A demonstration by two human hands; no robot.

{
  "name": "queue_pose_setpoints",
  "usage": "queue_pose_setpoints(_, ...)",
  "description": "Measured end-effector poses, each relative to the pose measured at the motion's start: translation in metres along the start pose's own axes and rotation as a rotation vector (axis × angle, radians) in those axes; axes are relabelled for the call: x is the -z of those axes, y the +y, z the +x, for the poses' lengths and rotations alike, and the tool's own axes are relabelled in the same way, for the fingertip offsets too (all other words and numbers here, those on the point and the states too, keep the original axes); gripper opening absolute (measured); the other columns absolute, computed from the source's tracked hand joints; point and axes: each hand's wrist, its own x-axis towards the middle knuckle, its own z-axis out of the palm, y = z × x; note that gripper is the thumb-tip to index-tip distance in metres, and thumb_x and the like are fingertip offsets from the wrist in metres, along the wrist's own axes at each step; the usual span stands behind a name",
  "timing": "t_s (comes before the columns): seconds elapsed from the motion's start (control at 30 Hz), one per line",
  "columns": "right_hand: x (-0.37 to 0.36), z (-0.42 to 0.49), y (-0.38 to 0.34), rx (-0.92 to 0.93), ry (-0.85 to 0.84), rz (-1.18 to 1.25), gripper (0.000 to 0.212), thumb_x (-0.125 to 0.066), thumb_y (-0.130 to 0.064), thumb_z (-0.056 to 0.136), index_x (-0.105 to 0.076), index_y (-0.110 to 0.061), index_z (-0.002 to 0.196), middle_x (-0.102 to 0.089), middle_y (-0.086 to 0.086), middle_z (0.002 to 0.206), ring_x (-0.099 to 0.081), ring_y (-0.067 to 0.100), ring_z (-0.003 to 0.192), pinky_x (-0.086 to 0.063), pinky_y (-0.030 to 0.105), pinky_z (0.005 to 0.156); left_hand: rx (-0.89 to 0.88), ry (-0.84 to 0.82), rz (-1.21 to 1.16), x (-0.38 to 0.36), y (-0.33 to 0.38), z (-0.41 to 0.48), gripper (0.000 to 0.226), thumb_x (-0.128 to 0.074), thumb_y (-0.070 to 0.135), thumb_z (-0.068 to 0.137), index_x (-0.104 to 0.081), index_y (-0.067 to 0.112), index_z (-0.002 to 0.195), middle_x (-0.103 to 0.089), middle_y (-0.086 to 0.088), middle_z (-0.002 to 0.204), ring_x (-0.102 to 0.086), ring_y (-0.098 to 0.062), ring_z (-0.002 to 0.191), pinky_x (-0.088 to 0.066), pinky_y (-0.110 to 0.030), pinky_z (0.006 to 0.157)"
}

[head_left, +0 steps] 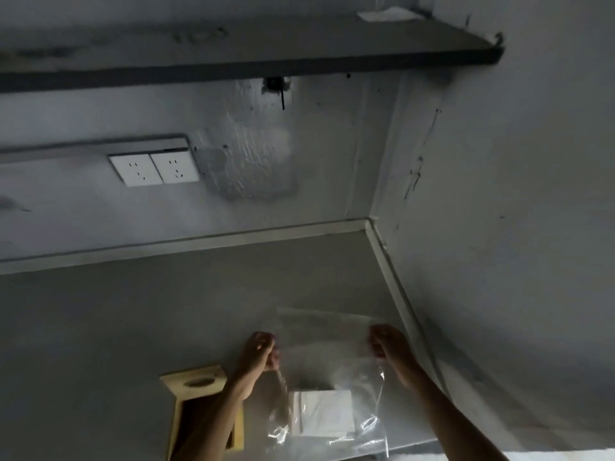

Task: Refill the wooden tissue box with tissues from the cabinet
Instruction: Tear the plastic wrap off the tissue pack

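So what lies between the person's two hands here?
In the head view, the clear plastic bag stretches between the left hand and right hand, each pinching an upper edge. A white tissue stack sits inside, lower down.

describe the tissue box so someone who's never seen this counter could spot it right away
Start at the grey counter below the wall sockets. Near its front edge, left of the clear plastic bag with white tissues held up by both hands, lies the wooden tissue box. It is the only pale wood item, with an oval slot.
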Motion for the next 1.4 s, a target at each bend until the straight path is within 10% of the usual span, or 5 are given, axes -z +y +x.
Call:
queue_pose_setpoints(0.33,0.021,-0.039,-0.040,0.293,-0.004,0.016,0.013,-0.054,0.005,0.093,-0.065,0.000,0.094,-0.064,0.002,0.062,-0.056,0.010,0.050,-0.045,0.016,0.046,-0.032,-0.255,-0.179,0.011,0.044,-0.023,0.039,-0.051,0.051,0.092,-0.061,0.021,0.115,-0.068,-0.009,0.094,-0.061,-0.020,0.072,-0.048,-0.034,0.065)
queue_pose_setpoints(0.67,0.031,-0.053,-0.081,0.348,-0.004,-0.100,0.027,-0.077,-0.042,0.076,-0.074,-0.017,0.085,-0.075,0.002,0.079,-0.071,0.025,0.081,-0.051,0.017,0.065,-0.421,-0.090,0.126,-0.002,0.061,-0.034,0.008,-0.071,-0.002,0.081,-0.067,-0.005,0.087,-0.069,0.000,0.071,-0.064,-0.002,0.065,-0.048,-0.014,0.063)
queue_pose_setpoints(0.77,0.019,-0.063,-0.080,0.485,0.310,-0.239,0.071,-0.060,-0.071,0.071,-0.062,-0.015,0.116,-0.067,0.005,0.108,-0.063,0.022,0.100,-0.050,0.030,0.082,-0.452,-0.061,0.153,-0.013,0.062,-0.036,0.009,-0.069,-0.002,0.083,-0.066,-0.006,0.090,-0.068,0.000,0.073,-0.063,0.003,0.065,-0.047,-0.010,0.063)
queue_pose_setpoints(0.87,-0.017,-0.095,-0.090,0.962,0.634,-0.739,0.029,-0.057,-0.024,0.088,-0.065,-0.012,0.114,-0.063,0.009,0.114,-0.057,0.026,0.103,-0.043,0.037,0.089,-0.458,-0.090,0.142,-0.016,0.062,-0.032,0.013,-0.068,-0.003,0.083,-0.064,-0.009,0.094,-0.066,-0.006,0.077,-0.061,0.002,0.065,-0.046,-0.011,0.062)
queue_pose_setpoints(1.4,-0.139,-0.081,-0.097,0.993,0.146,-1.463,0.031,-0.091,-0.037,0.050,-0.067,-0.021,0.061,-0.066,-0.002,0.054,-0.065,0.014,0.053,-0.049,0.021,0.047,-0.594,-0.135,0.278,0.002,0.066,-0.033,0.013,-0.061,0.001,0.082,-0.064,0.008,0.092,-0.070,0.001,0.077,-0.063,-0.014,0.071,-0.048,-0.020,0.064)
